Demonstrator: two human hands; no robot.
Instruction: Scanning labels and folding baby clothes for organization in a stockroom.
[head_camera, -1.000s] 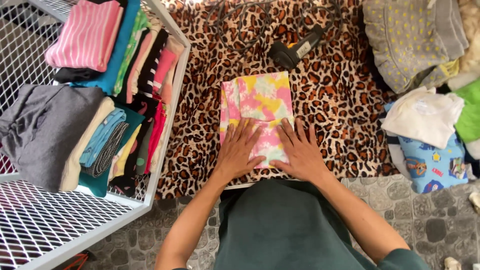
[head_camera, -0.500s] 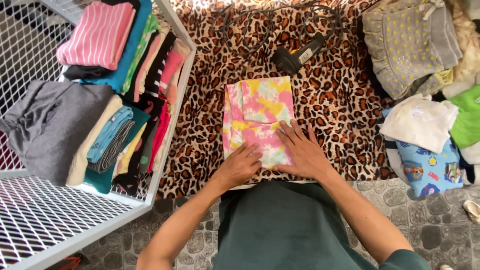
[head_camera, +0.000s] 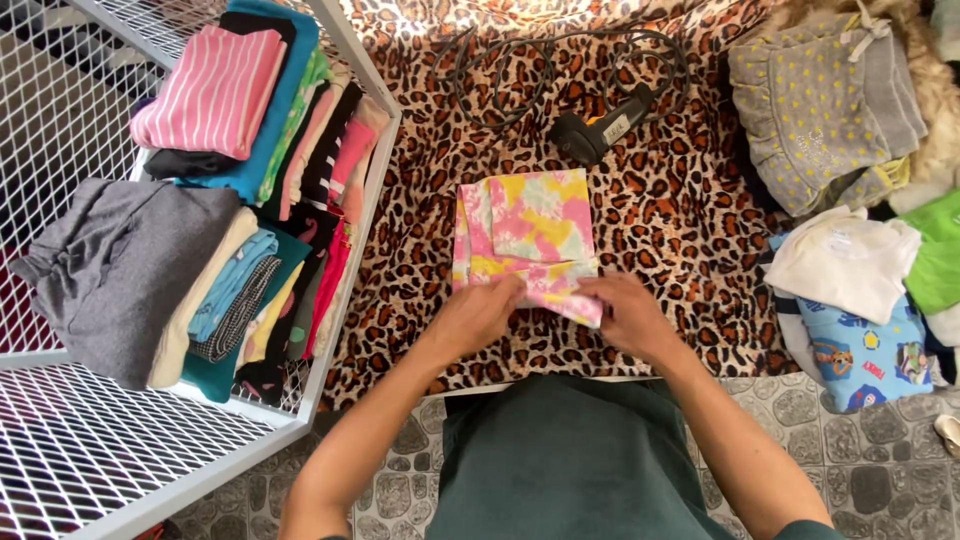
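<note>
The tie-dye garment (head_camera: 525, 235) lies folded on the leopard-print desk (head_camera: 670, 230). The left hand (head_camera: 478, 315) and right hand (head_camera: 625, 312) each pinch a corner of its near edge, lifted slightly. The rest stretches away from them, toward the handheld scanner (head_camera: 598, 130).

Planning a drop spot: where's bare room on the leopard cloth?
Free: the strip between the tie-dye garment and the white wire rack, and the patch between the garment and the clothes pile on the right. Crowded: above, the black handheld tool and its coiled cord; below, both hands.
</note>
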